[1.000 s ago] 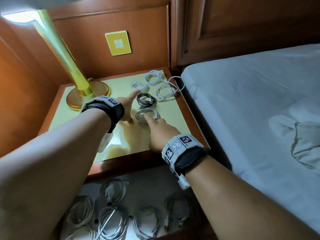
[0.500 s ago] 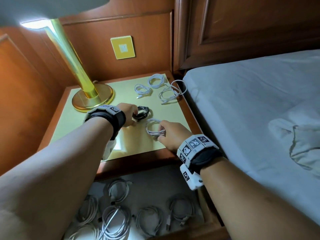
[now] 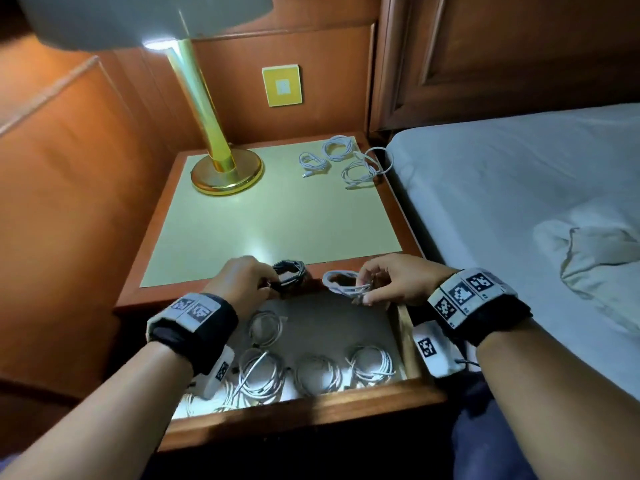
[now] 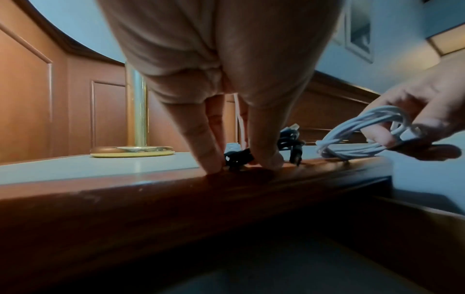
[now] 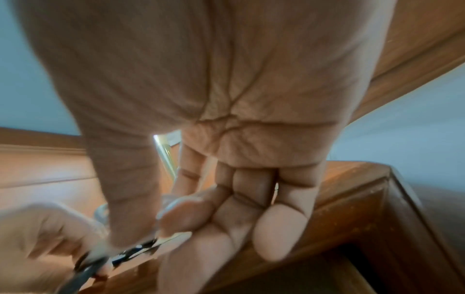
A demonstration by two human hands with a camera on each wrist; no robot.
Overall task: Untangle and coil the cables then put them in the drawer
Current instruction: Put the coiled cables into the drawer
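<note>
My left hand [image 3: 254,284] pinches a coiled black cable [image 3: 289,271] at the nightstand's front edge [image 3: 214,296]. In the left wrist view its fingertips [image 4: 211,165] press down around the black cable [image 4: 289,141] on the wood rim. My right hand [image 3: 381,285] holds a coiled white cable [image 3: 341,284] just over the open drawer [image 3: 311,407]; the same white cable [image 4: 357,137] shows between thumb and fingers. Several white coils [image 3: 259,375] lie inside the drawer. Three more white cables [image 3: 337,148] sit at the nightstand's back right.
A brass lamp [image 3: 225,168] stands at the nightstand's back left, its shade overhead. The bed [image 3: 519,185] borders the right side. Wood panelling with a yellow switch plate [image 3: 282,85] rises behind. The drawer's front rail lies between my forearms.
Both hands have drawn back from mid-tabletop to the front edge, the left carrying the black coil, the right lifting the white coil off the surface and over the drawer.
</note>
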